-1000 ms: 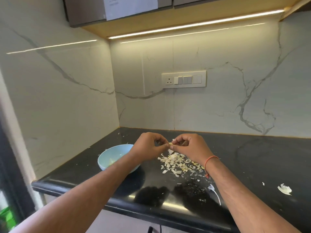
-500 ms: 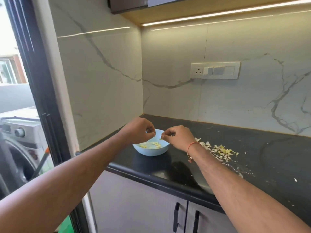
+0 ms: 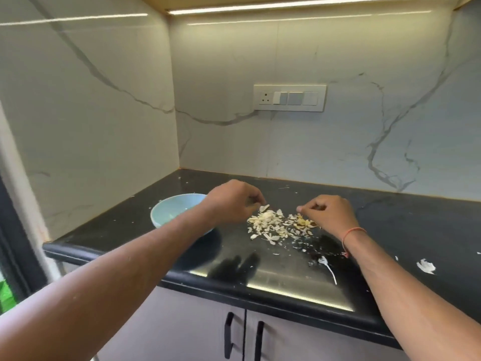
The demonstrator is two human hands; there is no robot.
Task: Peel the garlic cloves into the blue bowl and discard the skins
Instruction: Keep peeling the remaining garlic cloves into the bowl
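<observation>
Kitchen corner, marble-look walls, glossy black stone tabletop point(image 3: 406, 230).

White grey-veined wall panels point(image 3: 364, 131) meet in a corner behind the tabletop; a long LED strip light point(image 3: 299, 5) runs under the wood-toned cabinet underside up top and reflects off the left wall and the tabletop's front edge. White rectangular switch plate with socket point(image 3: 289, 97) on the back wall. Grey cabinet doors point(image 3: 182, 329) below, two black vertical bar handles point(image 3: 228, 334). Dark window frame point(image 3: 15, 243) at far left.

Both arms reached forward, the left hand point(image 3: 231, 201) and right hand point(image 3: 328, 214) hanging knuckles-up, apart, with fingers curled loosely downward.
</observation>
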